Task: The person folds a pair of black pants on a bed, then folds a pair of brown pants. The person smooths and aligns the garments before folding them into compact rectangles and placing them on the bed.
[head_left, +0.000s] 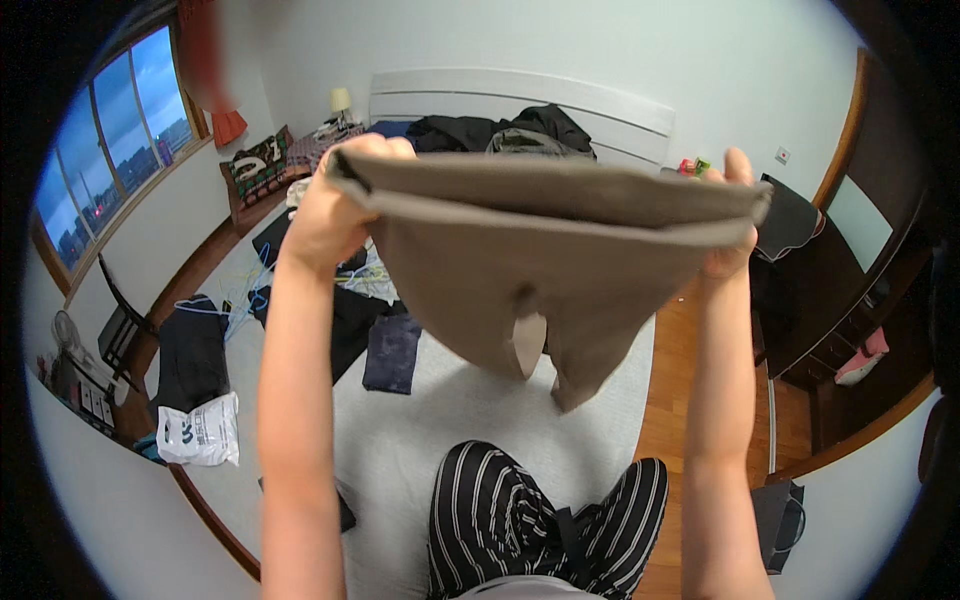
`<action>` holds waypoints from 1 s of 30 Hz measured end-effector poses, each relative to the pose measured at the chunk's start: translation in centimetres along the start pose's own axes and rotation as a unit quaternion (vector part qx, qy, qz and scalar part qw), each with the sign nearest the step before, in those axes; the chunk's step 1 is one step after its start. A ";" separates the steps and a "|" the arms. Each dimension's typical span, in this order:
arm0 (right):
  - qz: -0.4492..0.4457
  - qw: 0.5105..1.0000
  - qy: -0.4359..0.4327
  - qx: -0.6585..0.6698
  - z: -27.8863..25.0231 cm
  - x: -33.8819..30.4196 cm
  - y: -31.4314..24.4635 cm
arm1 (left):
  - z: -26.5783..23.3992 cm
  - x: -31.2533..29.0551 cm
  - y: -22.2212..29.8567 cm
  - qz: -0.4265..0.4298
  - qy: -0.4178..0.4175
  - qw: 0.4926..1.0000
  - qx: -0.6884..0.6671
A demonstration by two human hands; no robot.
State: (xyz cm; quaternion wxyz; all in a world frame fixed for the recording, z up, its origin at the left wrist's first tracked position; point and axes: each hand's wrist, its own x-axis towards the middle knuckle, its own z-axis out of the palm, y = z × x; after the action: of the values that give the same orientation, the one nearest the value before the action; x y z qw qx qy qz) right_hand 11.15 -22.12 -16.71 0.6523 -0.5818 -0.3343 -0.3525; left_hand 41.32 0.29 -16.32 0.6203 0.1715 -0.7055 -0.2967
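Now the left hand (pixel 335 215) and right hand (pixel 728 255) grip opposite waist ends of brown pants (pixel 460 265) above the bed (pixel 480 410); a plastic bag (pixel 205 435) lies on its left side.

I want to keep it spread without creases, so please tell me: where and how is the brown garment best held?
The brown garment is probably best held at both ends of its wide, open upper edge, from left and right, as the left hand and right hand do: that edge spans between them, while the split lower part hangs loose.
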 end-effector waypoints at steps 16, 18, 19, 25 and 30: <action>-0.038 0.928 0.093 -0.360 4.7 2.9 10.8 | 6.2 7.5 -4.9 0.029 0.109 0.915 0.388; 0.131 0.932 0.272 -0.199 5.1 2.7 10.4 | 4.1 7.6 -5.7 0.045 0.119 0.887 0.444; 0.180 0.910 0.353 -0.119 5.4 2.2 10.3 | 3.4 7.6 -5.7 0.050 0.122 0.872 0.471; 0.178 0.931 0.254 -0.194 4.9 -1.7 11.0 | 2.0 7.0 -4.5 -0.048 0.154 0.867 0.471; 0.191 0.917 0.216 -0.275 4.7 -1.3 11.0 | 0.5 6.6 -3.7 -0.118 0.094 0.811 0.566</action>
State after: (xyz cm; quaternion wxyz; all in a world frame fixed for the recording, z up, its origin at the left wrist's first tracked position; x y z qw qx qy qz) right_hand 19.70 -16.52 -23.13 0.5783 -0.7003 0.0426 -0.4162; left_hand 39.28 -6.42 -13.58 0.4372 0.6015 -0.6609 0.1015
